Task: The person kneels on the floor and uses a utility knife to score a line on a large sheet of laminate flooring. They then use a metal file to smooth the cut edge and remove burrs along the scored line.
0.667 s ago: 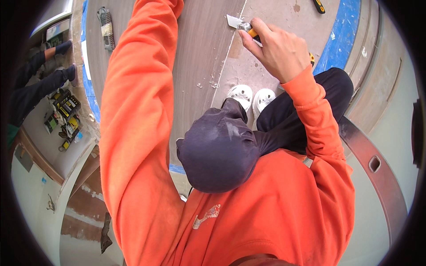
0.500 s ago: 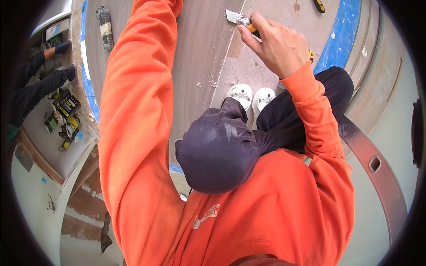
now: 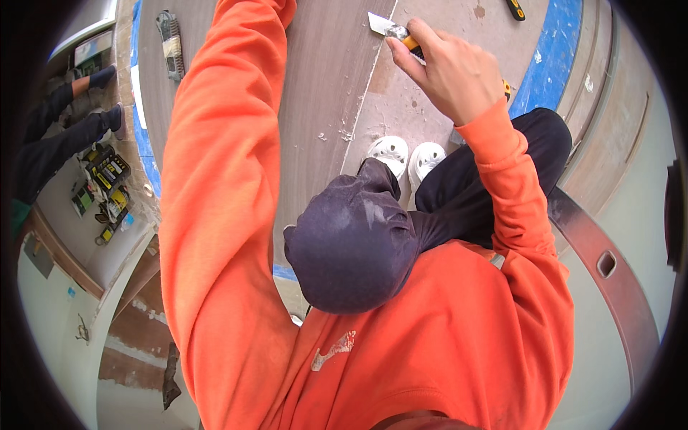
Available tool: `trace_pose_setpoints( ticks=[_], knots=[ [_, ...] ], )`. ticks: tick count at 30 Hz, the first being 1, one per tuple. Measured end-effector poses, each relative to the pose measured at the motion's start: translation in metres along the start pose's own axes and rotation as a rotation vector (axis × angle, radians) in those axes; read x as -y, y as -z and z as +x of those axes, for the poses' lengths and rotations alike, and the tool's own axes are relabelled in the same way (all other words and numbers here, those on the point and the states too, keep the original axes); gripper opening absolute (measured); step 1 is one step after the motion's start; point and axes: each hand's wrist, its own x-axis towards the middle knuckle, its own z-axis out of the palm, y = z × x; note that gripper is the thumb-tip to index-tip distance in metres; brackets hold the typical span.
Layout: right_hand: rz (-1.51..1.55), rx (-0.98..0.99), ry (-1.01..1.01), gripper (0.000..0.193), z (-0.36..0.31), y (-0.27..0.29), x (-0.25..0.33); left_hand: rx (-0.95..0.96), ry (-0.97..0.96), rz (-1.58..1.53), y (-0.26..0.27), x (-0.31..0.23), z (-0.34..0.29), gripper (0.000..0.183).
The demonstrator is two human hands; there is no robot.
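My right hand (image 3: 462,79) is closed round a utility knife (image 3: 411,43) with an orange and black handle. Its wide blade (image 3: 378,24) points to the upper left, beside the pale edge of a grey-brown wood-grain sheet (image 3: 319,86). Whether the blade touches the sheet, I cannot tell. My left arm in its orange sleeve (image 3: 222,165) stretches over the sheet, and the hand lies beyond the upper edge of the picture. Small pale shavings lie along the sheet's edge, near my white clogs (image 3: 388,152).
A grey, banded object (image 3: 170,46) rests on the sheet at the upper left. Blue tape (image 3: 550,57) runs along the right side, near a black and yellow handle (image 3: 515,9). Another person's legs (image 3: 61,122) and several tools (image 3: 107,172) are at far left. A long bar with an oval hole (image 3: 623,308) stands at right.
My right hand and the knife have shifted slightly to the right. My left arm has stayed almost still.
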Motion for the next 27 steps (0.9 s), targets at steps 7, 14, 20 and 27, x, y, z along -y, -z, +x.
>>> trace_pose_setpoints(
  ticks=[7, 14, 20, 27],
  knots=[
    [-0.017, 0.002, 0.020, 0.035, 0.006, -0.002, -0.001, -0.014, -0.007, 0.005, -0.003, 0.006, 0.005, 0.054],
    [-0.054, 0.029, 0.029, 0.035, 0.014, -0.006, -0.002, -0.018, -0.009, -0.007, -0.007, 0.008, 0.007, 0.054],
    [-0.031, 0.002, 0.042, 0.035, 0.023, -0.007, -0.003, -0.019, -0.007, -0.004, -0.011, 0.010, 0.010, 0.054],
    [-0.076, 0.018, 0.030, 0.035, 0.032, -0.003, -0.007, -0.032, -0.003, -0.011, -0.006, 0.015, 0.019, 0.054]
  ],
)
